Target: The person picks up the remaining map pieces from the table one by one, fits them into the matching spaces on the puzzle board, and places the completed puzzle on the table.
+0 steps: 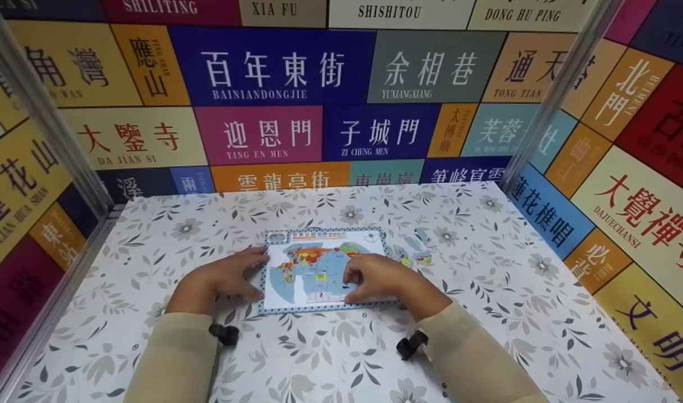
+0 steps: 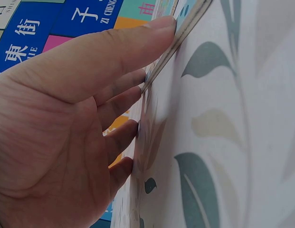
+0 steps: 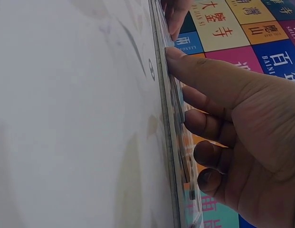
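A world map jigsaw puzzle (image 1: 307, 280) with a blue dotted border lies flat on the table, white gaps showing among its coloured map pieces. Beside its left edge is my left hand (image 1: 232, 277). In the left wrist view the thumb (image 2: 159, 35) of that hand touches the board's edge, with the other fingers spread along the side. My right hand (image 1: 377, 277) rests over the board's right part, hiding some of it. In the right wrist view its thumb (image 3: 178, 59) touches the board and the other fingers bend loosely above the pieces. Whether a piece sits between them is unclear.
Several loose puzzle pieces (image 1: 422, 243) lie just right of the board. Under everything is a floral-patterned table cover (image 1: 341, 358). Panels with large Chinese characters (image 1: 274, 67) stand at the back and both sides, joined by metal posts (image 1: 559, 89).
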### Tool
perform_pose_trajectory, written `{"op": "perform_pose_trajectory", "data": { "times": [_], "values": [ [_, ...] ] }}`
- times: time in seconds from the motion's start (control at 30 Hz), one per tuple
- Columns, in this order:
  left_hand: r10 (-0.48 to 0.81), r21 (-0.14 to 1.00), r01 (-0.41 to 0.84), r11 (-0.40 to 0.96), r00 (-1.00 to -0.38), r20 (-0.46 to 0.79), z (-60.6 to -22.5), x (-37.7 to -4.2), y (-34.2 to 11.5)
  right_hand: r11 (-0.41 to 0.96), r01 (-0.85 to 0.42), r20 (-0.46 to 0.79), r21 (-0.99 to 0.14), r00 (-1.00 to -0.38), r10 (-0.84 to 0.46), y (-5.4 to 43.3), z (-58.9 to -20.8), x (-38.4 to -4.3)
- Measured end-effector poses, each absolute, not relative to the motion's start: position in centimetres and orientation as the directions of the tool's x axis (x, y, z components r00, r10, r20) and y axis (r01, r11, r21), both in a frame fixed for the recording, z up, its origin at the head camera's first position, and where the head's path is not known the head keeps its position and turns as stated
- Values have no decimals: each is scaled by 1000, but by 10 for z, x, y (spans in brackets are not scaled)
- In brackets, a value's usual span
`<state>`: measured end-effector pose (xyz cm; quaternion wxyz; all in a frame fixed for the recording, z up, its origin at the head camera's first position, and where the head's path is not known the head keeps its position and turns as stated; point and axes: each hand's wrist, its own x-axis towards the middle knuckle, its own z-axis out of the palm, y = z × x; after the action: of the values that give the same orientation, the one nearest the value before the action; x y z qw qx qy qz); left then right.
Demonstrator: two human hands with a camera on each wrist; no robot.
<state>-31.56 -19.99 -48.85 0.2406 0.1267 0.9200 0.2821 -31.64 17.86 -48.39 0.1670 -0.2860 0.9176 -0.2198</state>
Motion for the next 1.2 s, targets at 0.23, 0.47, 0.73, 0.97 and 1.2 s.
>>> {"op": "perform_pose_trajectory", "data": {
  "times": [0.23,0.47,0.73,0.97,1.2],
  "values": [
    [362,580,86,810,-851,-380,-488,-316,-200,755,-443,-191,-484,-789,-584,179,-485,-317],
    [343,584,54,810,-851,-397,-486,-316,-198,751,-428,-200,-502,-788,-583,180,-484,-319],
    [352,577,74,813,-853,-386,-487,-316,-199,709,-452,-189,-540,-756,-626,183,-481,-320],
    [347,579,72,812,-857,-381,-486,-314,-199,705,-459,-204,-541,-741,-639,182,-479,-319],
    [346,579,68,812,-856,-385,-486,-314,-199,713,-445,-214,-542,-748,-629,183,-481,-320]
  ]
}}
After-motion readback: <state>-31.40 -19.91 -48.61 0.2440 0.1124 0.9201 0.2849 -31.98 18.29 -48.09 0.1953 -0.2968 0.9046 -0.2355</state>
